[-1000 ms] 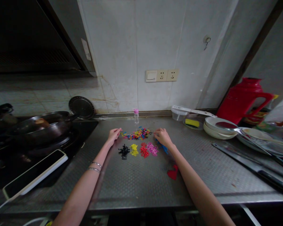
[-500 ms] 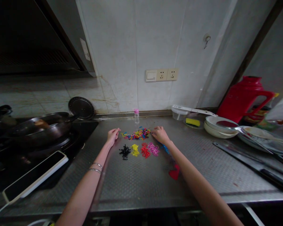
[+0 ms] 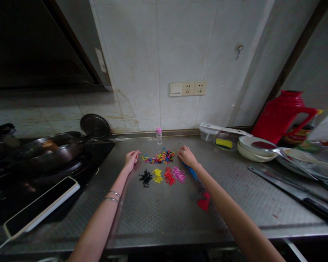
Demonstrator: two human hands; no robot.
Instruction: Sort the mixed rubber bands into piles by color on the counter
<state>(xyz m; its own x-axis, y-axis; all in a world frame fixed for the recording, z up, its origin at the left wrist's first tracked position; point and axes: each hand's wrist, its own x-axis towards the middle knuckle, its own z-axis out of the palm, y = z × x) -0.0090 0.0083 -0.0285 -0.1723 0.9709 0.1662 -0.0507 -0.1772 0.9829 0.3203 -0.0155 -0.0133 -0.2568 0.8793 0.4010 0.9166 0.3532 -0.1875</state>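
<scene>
A mixed pile of small coloured pieces that look like rubber bands [image 3: 164, 156] lies on the steel counter [image 3: 153, 214] between my hands. Closer to me sit separate heaps of black bands [image 3: 145, 178], yellow bands [image 3: 157, 175], red bands [image 3: 169, 176] and pink bands [image 3: 179, 174]. Blue bands [image 3: 192, 172] lie partly under my right wrist. Just left of the mixed pile, my left hand [image 3: 131, 160] is closed with fingertips pinched. My right hand [image 3: 187, 157] is closed at the pile's right end, fingers curled down. Whatever either hand pinches is too small or hidden.
Behind the pile stands a clear bottle with a pink cap [image 3: 159, 137]. A red heart-shaped piece [image 3: 203, 202] lies near my right forearm. On the left are a phone [image 3: 41, 207] and a pan [image 3: 49, 149]; bowls [image 3: 255, 154], a knife [image 3: 278, 185] and a red thermos [image 3: 280, 116] occupy the right.
My right hand has shifted slightly right, a little off the mixed pile's edge. A blue piece shows more plainly on that pile. My left hand stays pinched in nearly the same place.
</scene>
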